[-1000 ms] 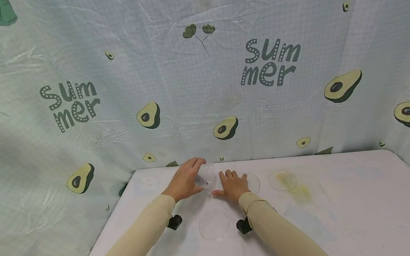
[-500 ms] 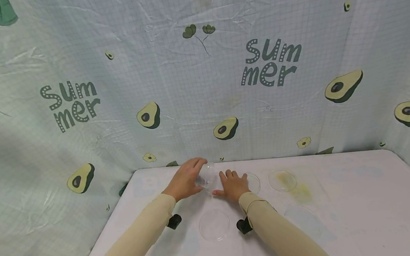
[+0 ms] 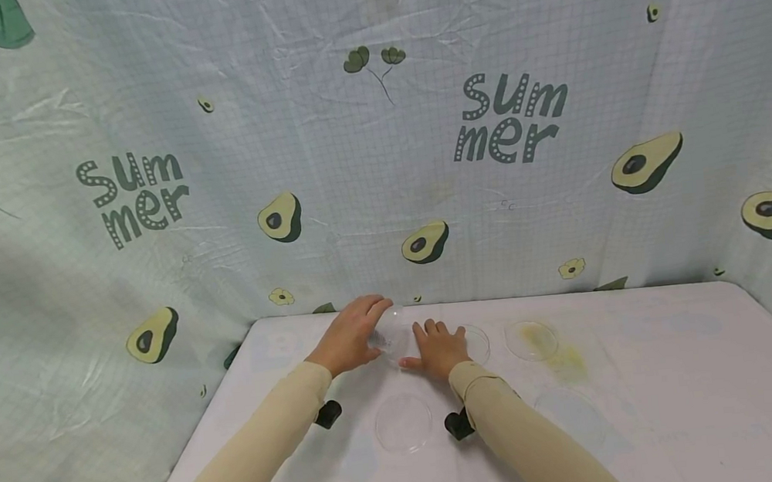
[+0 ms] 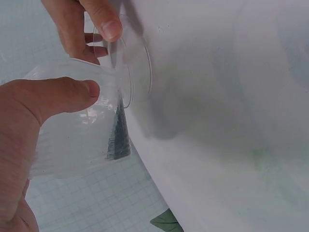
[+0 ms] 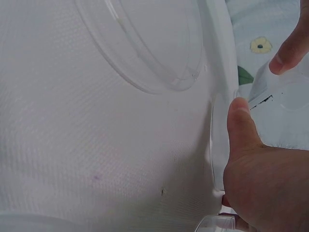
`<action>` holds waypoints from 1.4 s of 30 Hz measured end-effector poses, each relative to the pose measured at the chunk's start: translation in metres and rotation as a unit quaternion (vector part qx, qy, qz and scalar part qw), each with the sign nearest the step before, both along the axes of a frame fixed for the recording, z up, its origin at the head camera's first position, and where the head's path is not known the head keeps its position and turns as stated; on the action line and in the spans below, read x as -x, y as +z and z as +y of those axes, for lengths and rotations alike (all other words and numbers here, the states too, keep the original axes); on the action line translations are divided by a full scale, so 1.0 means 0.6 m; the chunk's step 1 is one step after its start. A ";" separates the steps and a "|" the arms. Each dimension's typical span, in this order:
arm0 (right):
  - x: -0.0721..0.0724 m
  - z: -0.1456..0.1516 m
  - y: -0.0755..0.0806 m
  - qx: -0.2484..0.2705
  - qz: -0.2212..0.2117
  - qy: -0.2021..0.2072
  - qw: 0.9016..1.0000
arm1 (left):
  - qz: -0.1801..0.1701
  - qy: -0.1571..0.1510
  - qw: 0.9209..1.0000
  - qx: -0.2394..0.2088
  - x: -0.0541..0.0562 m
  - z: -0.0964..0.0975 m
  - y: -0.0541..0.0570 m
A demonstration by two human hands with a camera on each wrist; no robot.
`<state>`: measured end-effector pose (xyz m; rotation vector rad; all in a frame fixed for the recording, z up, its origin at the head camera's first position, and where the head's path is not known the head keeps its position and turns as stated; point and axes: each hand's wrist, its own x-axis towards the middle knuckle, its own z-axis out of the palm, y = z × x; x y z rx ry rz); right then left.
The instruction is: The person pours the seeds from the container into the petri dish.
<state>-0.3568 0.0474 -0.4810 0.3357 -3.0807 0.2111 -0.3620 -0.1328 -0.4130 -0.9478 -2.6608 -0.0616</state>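
Note:
My left hand [image 3: 350,339] grips a clear, ribbed plastic cup [image 4: 72,130] at the far edge of the table, thumb along its side. The cup is tilted, and a dark patch [image 4: 119,137] shows through its wall in the left wrist view; what it is, I cannot tell. Beside the cup, my right hand [image 3: 441,350] rests low over the table with its fingers spread. Its thumb [image 5: 240,125] lies straight against the rim of a clear round dish [image 4: 140,63], close to the cup's mouth. Part of that dish is hidden by the hand and cup.
Another clear dish [image 3: 483,344] lies just right of my right hand, and a further one [image 3: 509,345] sits beyond it by a yellow-green stain [image 3: 568,363]. Nearer, a round clear dish [image 3: 406,452] lies between my forearms. A patterned curtain [image 3: 496,222] hangs behind the table [image 3: 687,398].
My left hand has shifted very slightly up and to the right with the cup. The dark patch in the cup looks fainter in the head view. My right hand stays in place.

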 end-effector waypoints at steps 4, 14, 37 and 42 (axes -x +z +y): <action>-0.004 0.001 0.005 0.004 0.000 0.001 1.000 | -0.004 -0.002 1.000 0.001 0.001 0.001 0.002; -0.006 0.000 0.005 0.001 -0.001 0.000 1.000 | 0.006 -0.015 1.000 0.009 0.001 0.002 0.001; -0.011 -0.004 0.001 -0.004 0.011 -0.004 1.000 | 0.019 -0.023 0.999 0.020 0.001 0.003 -0.001; -0.010 -0.004 -0.004 -0.003 0.025 -0.005 1.000 | 0.025 -0.027 0.999 0.023 0.001 0.002 -0.001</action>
